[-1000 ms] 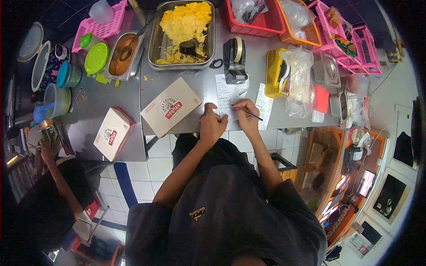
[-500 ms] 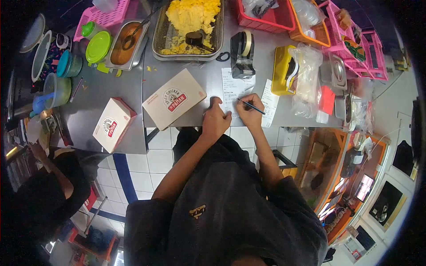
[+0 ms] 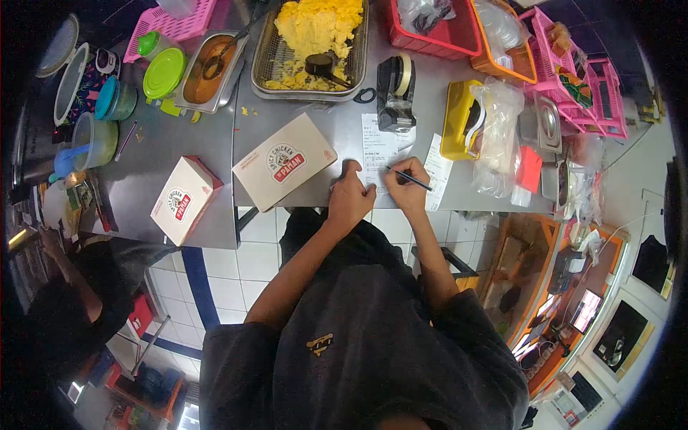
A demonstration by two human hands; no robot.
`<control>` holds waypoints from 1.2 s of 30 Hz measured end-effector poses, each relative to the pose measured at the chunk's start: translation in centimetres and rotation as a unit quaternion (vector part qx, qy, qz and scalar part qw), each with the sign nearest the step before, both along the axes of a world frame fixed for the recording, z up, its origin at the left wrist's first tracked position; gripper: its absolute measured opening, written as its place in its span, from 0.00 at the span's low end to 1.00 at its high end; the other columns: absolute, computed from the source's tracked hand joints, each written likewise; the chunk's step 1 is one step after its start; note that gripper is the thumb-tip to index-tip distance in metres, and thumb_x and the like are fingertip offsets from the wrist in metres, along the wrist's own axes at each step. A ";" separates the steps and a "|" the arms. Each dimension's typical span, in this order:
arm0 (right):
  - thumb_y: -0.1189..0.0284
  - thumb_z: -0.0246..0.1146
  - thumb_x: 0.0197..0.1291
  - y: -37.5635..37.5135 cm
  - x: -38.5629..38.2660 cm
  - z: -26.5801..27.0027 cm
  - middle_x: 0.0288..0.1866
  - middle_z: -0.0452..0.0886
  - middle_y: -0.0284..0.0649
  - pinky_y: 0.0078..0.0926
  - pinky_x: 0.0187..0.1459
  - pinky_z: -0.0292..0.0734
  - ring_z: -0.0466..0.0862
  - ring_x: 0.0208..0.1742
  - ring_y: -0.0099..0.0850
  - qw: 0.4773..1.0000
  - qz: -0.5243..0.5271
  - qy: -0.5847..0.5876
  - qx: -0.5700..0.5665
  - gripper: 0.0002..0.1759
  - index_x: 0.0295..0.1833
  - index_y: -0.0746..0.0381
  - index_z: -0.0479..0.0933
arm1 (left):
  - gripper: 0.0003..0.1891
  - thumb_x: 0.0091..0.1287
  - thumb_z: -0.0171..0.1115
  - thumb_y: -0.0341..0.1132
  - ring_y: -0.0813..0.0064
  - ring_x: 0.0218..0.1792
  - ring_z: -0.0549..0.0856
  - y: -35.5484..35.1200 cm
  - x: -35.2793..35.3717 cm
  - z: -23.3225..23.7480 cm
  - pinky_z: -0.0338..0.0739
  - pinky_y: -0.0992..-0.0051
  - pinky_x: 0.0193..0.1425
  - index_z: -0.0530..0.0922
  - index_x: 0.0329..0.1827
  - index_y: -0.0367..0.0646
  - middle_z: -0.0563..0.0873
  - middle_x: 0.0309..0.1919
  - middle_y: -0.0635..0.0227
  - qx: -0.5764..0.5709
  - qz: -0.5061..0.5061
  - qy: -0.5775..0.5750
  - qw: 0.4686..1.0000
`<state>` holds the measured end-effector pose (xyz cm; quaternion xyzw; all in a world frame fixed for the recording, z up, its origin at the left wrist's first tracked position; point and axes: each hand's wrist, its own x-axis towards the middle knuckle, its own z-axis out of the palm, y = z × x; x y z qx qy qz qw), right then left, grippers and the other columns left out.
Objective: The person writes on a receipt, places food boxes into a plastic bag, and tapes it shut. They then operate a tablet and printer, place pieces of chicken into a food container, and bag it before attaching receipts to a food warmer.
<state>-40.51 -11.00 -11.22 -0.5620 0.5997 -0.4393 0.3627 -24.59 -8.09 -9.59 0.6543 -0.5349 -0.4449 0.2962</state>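
The printed receipt (image 3: 378, 140) lies flat on the steel table (image 3: 301, 190), close to its near edge. The pen (image 3: 417, 180) slants over the paper's lower part, pinched between the thumb and fingers of the right hand (image 3: 408, 188); its tip is at the sheet, though from here I can't tell whether it touches. The left hand (image 3: 350, 197) rests at the paper's lower left corner, thumb spread away from the index finger, the other fingers curled mostly out of sight.

A black tape dispenser (image 3: 395, 97) stands at the top of the receipt, overlapping its upper right part. Just to the right is a second slip (image 3: 436, 170), and past it a yellow dispenser (image 3: 456, 122) with clear plastic bags (image 3: 499, 129) against it. Farther right there's a red packet (image 3: 528, 168).

To the left of the hands, a closed, printed carton (image 3: 284, 161) lies at an angle, with a smaller carton (image 3: 185, 201) near it. Beyond them, a mesh-lined tray (image 3: 261, 72) holds crumbly yellow food (image 3: 315, 29) and a black scoop (image 3: 319, 65). Beside the tray sits a metal pan (image 3: 231, 84) of orange sauce (image 3: 203, 87) with a ladle (image 3: 213, 67) in it. Over at the far left, a co-worker's arm (image 3: 77, 281) reaches up toward the clutter.
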 end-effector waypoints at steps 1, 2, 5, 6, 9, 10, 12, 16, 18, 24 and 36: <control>0.82 0.69 0.49 0.0 0.0 -0.2 0.29 0.77 0.33 0.16 0.28 0.72 0.75 0.26 0.17 1.000 0.010 0.003 -0.019 0.10 0.31 0.64 0.72 | 0.25 0.57 0.72 0.29 0.57 0.21 0.85 0.1 0.0 0.1 0.78 0.60 0.31 0.64 0.52 0.38 0.82 0.16 0.60 -0.004 0.002 0.004 1.000; 0.82 0.69 0.49 -0.2 0.0 -0.4 0.29 0.77 0.33 0.16 0.28 0.72 0.75 0.26 0.17 0.999 0.019 0.006 -0.039 0.10 0.31 0.64 0.72 | 0.25 0.57 0.72 0.29 0.57 0.21 0.85 0.0 0.0 0.1 0.78 0.60 0.31 0.64 0.52 0.38 0.82 0.16 0.60 -0.009 0.003 0.007 1.000; 0.82 0.69 0.49 -0.2 0.1 0.4 0.29 0.77 0.34 0.16 0.28 0.72 0.76 0.26 0.17 1.000 0.023 -0.005 -0.018 0.10 0.31 0.64 0.72 | 0.26 0.57 0.71 0.29 0.58 0.21 0.85 0.1 -0.1 -0.4 0.78 0.61 0.31 0.64 0.52 0.39 0.82 0.16 0.61 -0.028 0.008 -0.004 1.000; 0.82 0.69 0.49 -0.2 0.0 0.4 0.29 0.77 0.34 0.16 0.28 0.72 0.76 0.26 0.17 1.000 0.023 -0.004 -0.018 0.10 0.31 0.64 0.72 | 0.26 0.57 0.71 0.29 0.58 0.21 0.85 0.1 -0.1 -0.5 0.78 0.61 0.31 0.64 0.52 0.39 0.82 0.16 0.61 -0.028 0.008 -0.003 1.000; 0.82 0.69 0.50 -0.1 -0.1 0.3 0.29 0.77 0.33 0.16 0.28 0.72 0.76 0.26 0.17 0.999 0.016 0.019 -0.023 0.10 0.31 0.64 0.72 | 0.26 0.57 0.71 0.30 0.58 0.21 0.85 0.2 0.0 -0.6 0.78 0.61 0.31 0.64 0.52 0.39 0.82 0.16 0.61 -0.020 0.002 0.002 1.000; 0.81 0.69 0.50 0.1 -0.1 0.2 0.28 0.77 0.33 0.16 0.29 0.72 0.76 0.26 0.17 1.000 0.010 0.013 -0.020 0.10 0.31 0.64 0.72 | 0.26 0.57 0.71 0.30 0.58 0.21 0.85 0.2 0.0 -0.4 0.78 0.61 0.31 0.64 0.52 0.39 0.82 0.16 0.61 -0.018 0.002 0.003 1.000; 0.81 0.69 0.50 0.1 -0.3 0.2 0.28 0.77 0.33 0.16 0.29 0.72 0.76 0.27 0.16 1.000 0.005 0.007 -0.017 0.10 0.31 0.64 0.73 | 0.26 0.57 0.71 0.30 0.58 0.21 0.85 0.1 0.0 -0.3 0.78 0.61 0.31 0.64 0.52 0.39 0.82 0.16 0.61 -0.015 0.003 0.003 1.000; 0.80 0.70 0.50 0.2 -0.3 0.0 0.26 0.77 0.32 0.16 0.29 0.72 0.75 0.27 0.16 1.000 0.019 -0.001 -0.023 0.10 0.32 0.64 0.73 | 0.26 0.57 0.72 0.30 0.58 0.20 0.85 0.1 -0.1 -0.4 0.78 0.61 0.30 0.64 0.52 0.39 0.82 0.16 0.61 -0.014 0.005 -0.002 1.000; 0.80 0.70 0.50 0.1 -0.3 0.0 0.26 0.77 0.31 0.16 0.29 0.72 0.75 0.26 0.16 1.000 0.018 -0.003 -0.023 0.10 0.32 0.64 0.73 | 0.25 0.57 0.72 0.30 0.58 0.20 0.85 0.1 -0.1 -0.5 0.78 0.61 0.30 0.64 0.52 0.39 0.82 0.16 0.61 -0.018 0.004 0.002 1.000; 0.80 0.70 0.50 0.2 -0.7 0.2 0.26 0.78 0.31 0.16 0.29 0.72 0.76 0.26 0.16 0.999 0.018 0.026 0.014 0.10 0.32 0.64 0.74 | 0.25 0.57 0.71 0.30 0.58 0.20 0.85 0.1 -0.2 -0.8 0.77 0.60 0.30 0.65 0.51 0.38 0.81 0.15 0.60 -0.038 0.002 -0.012 0.999; 0.81 0.69 0.50 -0.1 -0.6 0.2 0.28 0.76 0.32 0.17 0.29 0.72 0.75 0.27 0.16 0.998 0.048 -0.023 -0.024 0.10 0.29 0.63 0.73 | 0.24 0.58 0.71 0.30 0.59 0.21 0.86 0.2 -0.1 -0.4 0.79 0.61 0.31 0.65 0.52 0.38 0.82 0.15 0.61 -0.035 0.000 -0.015 0.999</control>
